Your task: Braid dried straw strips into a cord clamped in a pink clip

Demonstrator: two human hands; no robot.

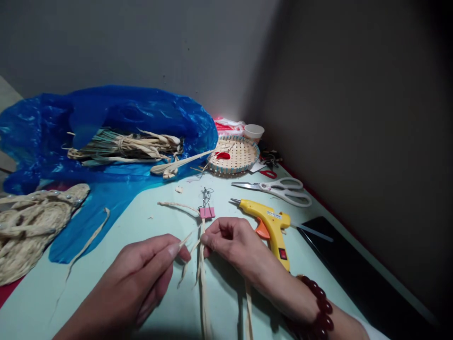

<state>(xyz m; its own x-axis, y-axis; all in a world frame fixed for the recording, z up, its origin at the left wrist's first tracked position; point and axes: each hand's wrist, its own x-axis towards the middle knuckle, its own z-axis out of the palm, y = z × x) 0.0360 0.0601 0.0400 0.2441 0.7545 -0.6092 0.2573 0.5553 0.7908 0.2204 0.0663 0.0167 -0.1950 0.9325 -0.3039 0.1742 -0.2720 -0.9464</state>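
Observation:
A pink binder clip point(207, 213) on the table grips the top ends of several pale dried-straw strands point(203, 293). Just below the clip, my right hand point(231, 243) pinches the strands between thumb and fingers. My left hand point(150, 269) is closed on one thin straw strand point(184, 241), drawn out to the left. Between the hands, short loose ends hang down. Long strands run toward the table's near edge, and one passes under my right wrist, which wears a dark red bead bracelet point(320, 300).
A yellow glue gun point(271, 217) and white-handled scissors point(279, 188) lie right, near a black flat object point(354, 269). Behind are a woven basket point(240, 153) and a white cup point(254, 131). A blue plastic bag point(148, 104) holds a straw bundle point(123, 146); woven straw pieces point(38, 226) sit left.

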